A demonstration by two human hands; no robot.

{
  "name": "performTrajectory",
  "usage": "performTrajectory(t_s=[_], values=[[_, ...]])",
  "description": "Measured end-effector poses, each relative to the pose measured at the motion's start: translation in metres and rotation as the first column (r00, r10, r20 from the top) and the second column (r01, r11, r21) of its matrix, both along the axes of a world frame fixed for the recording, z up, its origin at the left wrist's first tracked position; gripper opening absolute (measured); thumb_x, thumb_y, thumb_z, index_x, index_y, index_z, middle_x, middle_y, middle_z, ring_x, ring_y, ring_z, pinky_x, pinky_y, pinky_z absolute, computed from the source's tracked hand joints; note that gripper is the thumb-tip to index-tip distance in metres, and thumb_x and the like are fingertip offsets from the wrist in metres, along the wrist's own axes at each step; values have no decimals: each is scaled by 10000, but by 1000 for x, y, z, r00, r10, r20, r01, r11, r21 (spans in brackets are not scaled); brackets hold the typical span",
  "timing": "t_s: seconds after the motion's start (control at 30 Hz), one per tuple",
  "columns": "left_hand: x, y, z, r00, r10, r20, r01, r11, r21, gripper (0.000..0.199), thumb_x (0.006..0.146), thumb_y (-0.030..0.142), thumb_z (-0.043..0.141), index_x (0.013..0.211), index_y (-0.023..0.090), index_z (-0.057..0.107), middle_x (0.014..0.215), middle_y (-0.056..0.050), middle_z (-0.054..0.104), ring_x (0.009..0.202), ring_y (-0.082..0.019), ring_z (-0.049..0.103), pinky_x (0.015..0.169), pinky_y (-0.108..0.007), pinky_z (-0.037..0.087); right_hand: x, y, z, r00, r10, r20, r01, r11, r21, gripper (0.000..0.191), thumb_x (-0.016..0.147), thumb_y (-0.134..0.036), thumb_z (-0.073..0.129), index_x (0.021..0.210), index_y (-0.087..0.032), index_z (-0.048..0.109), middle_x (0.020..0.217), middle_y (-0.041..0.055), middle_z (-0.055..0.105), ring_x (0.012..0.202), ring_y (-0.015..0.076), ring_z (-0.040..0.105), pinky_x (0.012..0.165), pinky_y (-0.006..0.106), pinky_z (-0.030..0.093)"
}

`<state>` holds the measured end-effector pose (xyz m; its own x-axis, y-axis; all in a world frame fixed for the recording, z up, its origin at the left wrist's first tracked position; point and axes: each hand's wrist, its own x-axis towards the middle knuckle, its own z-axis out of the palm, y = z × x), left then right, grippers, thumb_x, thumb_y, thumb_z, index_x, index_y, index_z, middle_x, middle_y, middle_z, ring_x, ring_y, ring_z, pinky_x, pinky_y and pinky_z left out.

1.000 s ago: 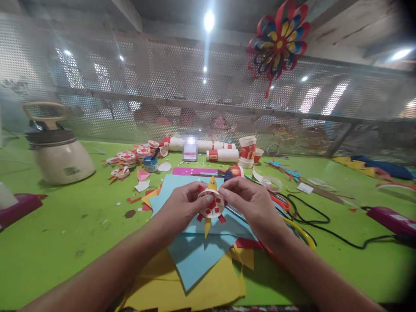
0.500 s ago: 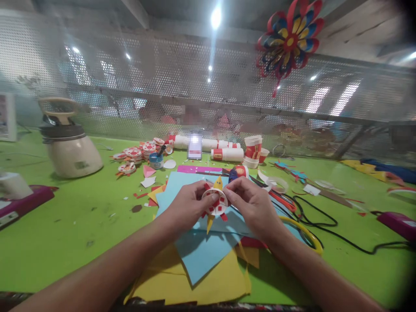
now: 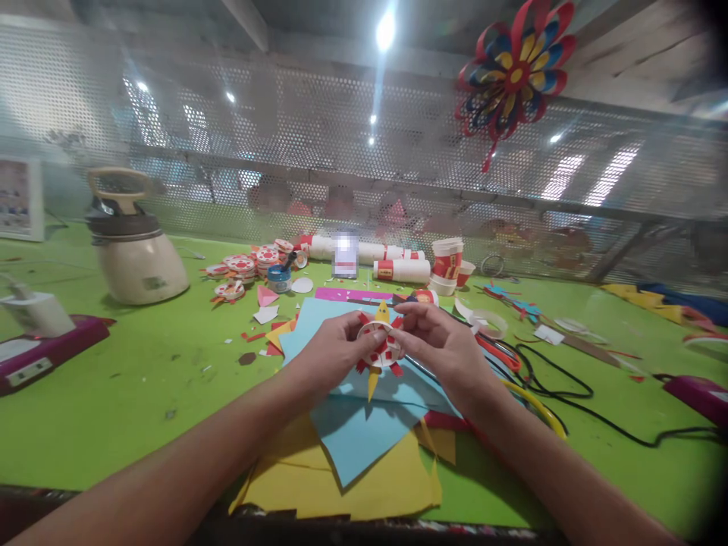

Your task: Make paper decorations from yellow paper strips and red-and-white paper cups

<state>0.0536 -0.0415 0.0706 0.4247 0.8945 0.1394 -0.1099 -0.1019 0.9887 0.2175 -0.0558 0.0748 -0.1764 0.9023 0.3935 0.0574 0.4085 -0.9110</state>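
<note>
A small paper turtle (image 3: 389, 353) is held over the light blue paper sheets (image 3: 353, 447). Its round white body carries red squares, with a yellow head and tail and red legs. My left hand (image 3: 341, 341) grips its left side, thumb lying on top and fingers partly hidden behind. On the right side, the thumb of my right hand (image 3: 447, 345) presses on the body near the right front leg. The index finger of that hand curls above this leg, and its other fingers are bent. Yellow paper (image 3: 341, 493) lies beneath the blue sheets.
Several similar paper turtles (image 3: 239, 265) lie back left, beside a blue glue jar (image 3: 279, 279). White paper cups (image 3: 401, 271) and a phone (image 3: 345, 255) stand behind. Right are orange-handled scissors (image 3: 503, 353), a tape roll (image 3: 490, 326) and black cables (image 3: 569, 390). A kettle-like vessel (image 3: 142, 262) stands left.
My right thumb has moved left from the turtle's edge onto its body, and the index finger has lifted. My left hand keeps its hold. The view has shifted slightly.
</note>
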Motion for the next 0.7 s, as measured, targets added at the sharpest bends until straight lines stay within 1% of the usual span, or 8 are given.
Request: performTrajectory(t_s=[0.1, 0.23, 0.33, 0.47, 0.57, 0.7], values=[[-1, -1, 2, 1000, -4, -9, 4, 1000, 29, 294, 749, 396, 650, 867, 130, 602, 714, -15, 610, 601, -113, 520, 577, -240, 378, 2, 1, 0, 999, 21, -28, -21, 1000, 7, 341, 752, -227, 690, 1050, -149, 543, 754, -4, 561, 685, 116, 554, 637, 267, 480], [-2, -3, 3, 1000, -15, 10, 14, 996, 83, 222, 760, 336, 640, 863, 141, 606, 761, -16, 619, 682, -137, 558, 654, -264, 419, 4, -1, 0, 998, 31, -52, -31, 1000, 5, 344, 749, -204, 696, 1060, -155, 557, 801, 11, 571, 751, 124, 567, 685, 272, 498], [-1, -5, 5, 1000, -15, 16, 12, 991, 133, 177, 772, 283, 624, 874, 141, 601, 763, -11, 616, 696, -138, 565, 673, -270, 430, 5, -3, 1, 996, 55, -69, -55, 998, 11, 330, 761, -196, 686, 1063, -161, 560, 823, 19, 572, 775, 131, 571, 699, 281, 505], [-1, -10, 9, 998, -58, 30, 54, 991, 125, 180, 800, 259, 599, 931, 139, 568, 744, -19, 622, 693, -147, 592, 665, -278, 447, 4, -7, 4, 994, 87, -71, -86, 996, 14, 338, 771, -195, 676, 1084, -178, 551, 828, 19, 568, 763, 141, 579, 676, 297, 510], [-2, -12, 9, 992, -103, 72, 94, 989, 116, 187, 820, 266, 583, 957, 142, 549, 763, -35, 624, 708, -162, 602, 695, -313, 461, 3, -10, 7, 995, 80, -66, -76, 995, 66, 323, 762, -173, 682, 1063, -181, 565, 827, 16, 572, 768, 137, 571, 681, 291, 505], [-4, -13, 8, 973, -174, 152, 155, 980, 126, 194, 832, 278, 580, 978, 151, 560, 802, -42, 605, 745, -168, 596, 728, -343, 472, 3, -14, 10, 988, 137, -68, -125, 981, 151, 257, 758, -140, 679, 998, -178, 597, 806, 13, 587, 739, 128, 566, 664, 281, 503]])
